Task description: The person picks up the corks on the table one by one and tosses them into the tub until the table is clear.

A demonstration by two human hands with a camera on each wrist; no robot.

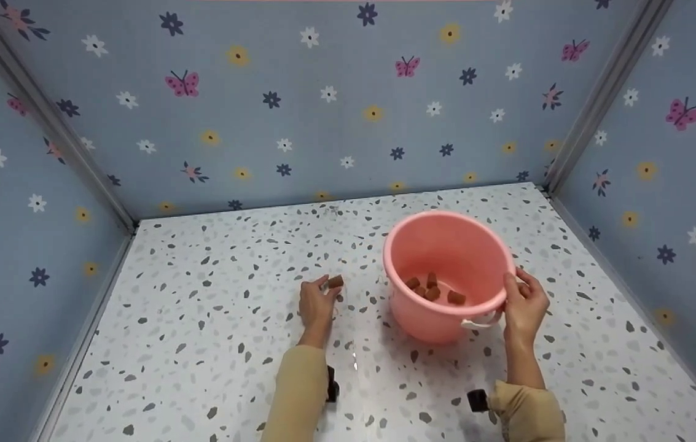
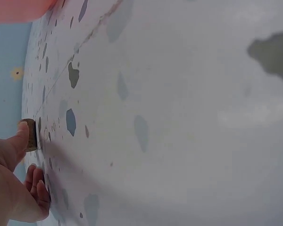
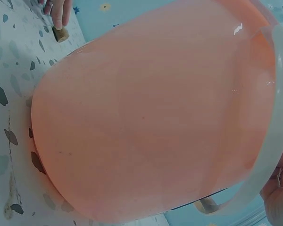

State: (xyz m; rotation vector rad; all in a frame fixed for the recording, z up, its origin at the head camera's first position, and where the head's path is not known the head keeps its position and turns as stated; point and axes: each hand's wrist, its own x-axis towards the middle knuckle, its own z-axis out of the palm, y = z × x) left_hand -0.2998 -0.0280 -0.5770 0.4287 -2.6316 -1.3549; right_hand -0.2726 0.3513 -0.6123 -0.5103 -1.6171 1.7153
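Note:
My left hand pinches a brown cork at the tabletop, left of the pink bucket. In the left wrist view the thumb lies against that cork. With my right hand I grip the bucket's rim on its right side, near the white handle. Several more brown corks lie on the bottom inside the bucket. From the right wrist view, the bucket's outer wall fills most of the picture, and the left hand shows beyond it with its cork.
The white speckled tabletop spreads around both hands. Blue panels with flowers and butterflies enclose it at the back and sides, joined by grey corner posts. Black wrist devices sit by the sleeves.

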